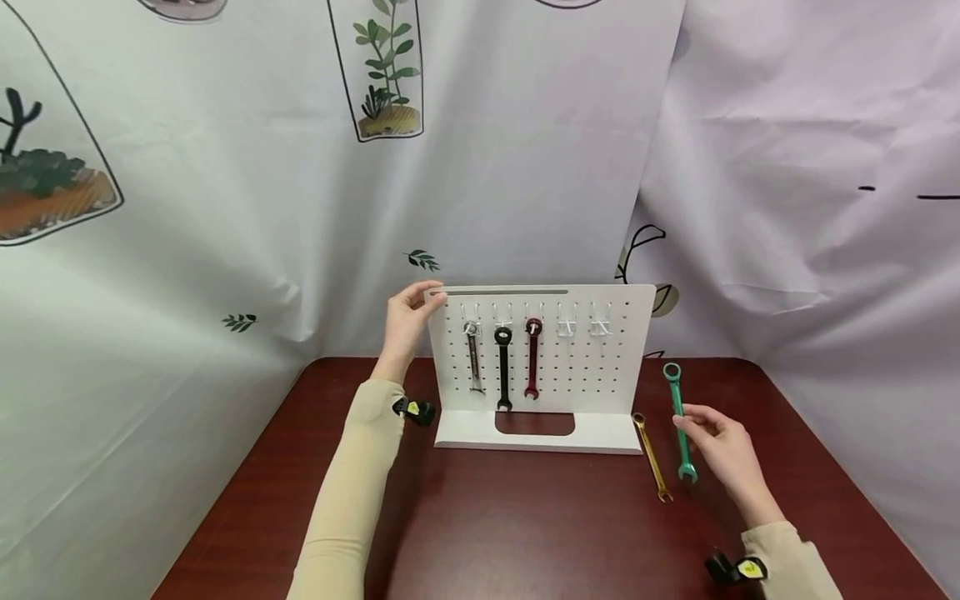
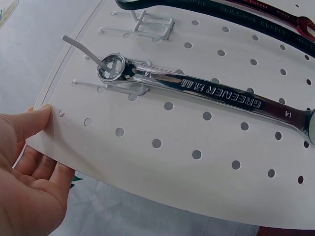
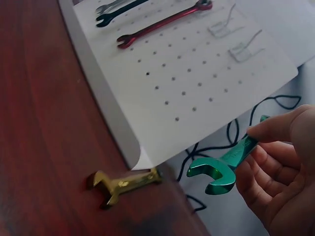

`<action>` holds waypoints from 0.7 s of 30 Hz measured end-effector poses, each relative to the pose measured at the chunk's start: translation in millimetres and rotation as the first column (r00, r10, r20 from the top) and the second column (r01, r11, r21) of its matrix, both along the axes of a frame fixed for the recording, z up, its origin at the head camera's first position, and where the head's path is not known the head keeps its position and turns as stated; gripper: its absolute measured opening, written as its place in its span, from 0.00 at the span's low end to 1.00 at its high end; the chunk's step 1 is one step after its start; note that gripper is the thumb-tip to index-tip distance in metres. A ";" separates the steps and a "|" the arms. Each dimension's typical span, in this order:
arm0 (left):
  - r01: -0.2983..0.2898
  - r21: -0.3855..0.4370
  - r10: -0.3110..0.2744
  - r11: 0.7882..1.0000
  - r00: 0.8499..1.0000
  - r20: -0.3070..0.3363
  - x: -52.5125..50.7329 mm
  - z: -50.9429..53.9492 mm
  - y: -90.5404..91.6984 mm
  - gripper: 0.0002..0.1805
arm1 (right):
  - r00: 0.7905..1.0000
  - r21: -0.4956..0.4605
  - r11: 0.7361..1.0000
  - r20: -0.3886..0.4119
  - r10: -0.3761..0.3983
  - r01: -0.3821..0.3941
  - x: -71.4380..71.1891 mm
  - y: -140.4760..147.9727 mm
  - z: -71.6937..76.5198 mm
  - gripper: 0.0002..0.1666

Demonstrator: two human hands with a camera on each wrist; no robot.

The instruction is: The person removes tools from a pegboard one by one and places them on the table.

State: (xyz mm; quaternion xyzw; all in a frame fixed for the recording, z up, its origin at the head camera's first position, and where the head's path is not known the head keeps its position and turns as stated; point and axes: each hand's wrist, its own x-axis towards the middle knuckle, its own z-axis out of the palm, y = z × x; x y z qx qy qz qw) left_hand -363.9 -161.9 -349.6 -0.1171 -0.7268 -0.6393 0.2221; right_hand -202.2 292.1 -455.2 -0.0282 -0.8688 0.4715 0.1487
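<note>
A white pegboard [image 1: 592, 367] stands upright on the table, and my left hand [image 1: 407, 321] pinches its upper left corner between thumb and fingers. On its hooks hang a silver combination wrench [image 2: 197, 86], a black wrench [image 1: 504, 371] and a dark red wrench [image 1: 533, 358]. Two hooks [image 1: 567, 327] to their right hold nothing. Off the board's right side, my right hand [image 1: 726, 450] grips a green wrench [image 1: 686, 460] by its shaft, ring end up and open jaw down. A gold wrench [image 1: 651, 458] lies beside the board's base, left of that hand.
The dark red-brown table [image 1: 525, 525] spreads in front of the board's white base [image 1: 457, 429]. White printed fabric [image 1: 510, 183] hangs behind and at both sides. In the right wrist view a thin dark looped line [image 3: 231, 137] shows beyond the board's edge.
</note>
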 end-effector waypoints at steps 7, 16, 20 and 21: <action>0.012 -0.012 -0.012 1.000 1.000 0.009 1.2 0.1 5.4 0.15 | 0.995 0.054 0.997 0.095 0.044 -0.049 6.7 10.1 -17.4 0.27; -0.010 -0.008 0.010 1.000 1.000 0.004 0.0 0.2 1.2 0.13 | 0.972 0.063 0.991 0.211 0.104 -0.120 5.3 10.6 -30.0 0.28; -0.009 -0.007 0.009 1.000 1.000 0.003 -1.2 -1.0 -0.3 0.13 | 0.960 0.072 0.987 0.252 0.121 -0.143 3.9 11.2 -31.7 0.29; -0.009 -0.007 0.009 1.000 1.000 0.005 -1.4 -1.5 -0.5 0.13 | 0.957 0.070 0.987 0.264 0.124 -0.147 3.7 11.5 -32.3 0.29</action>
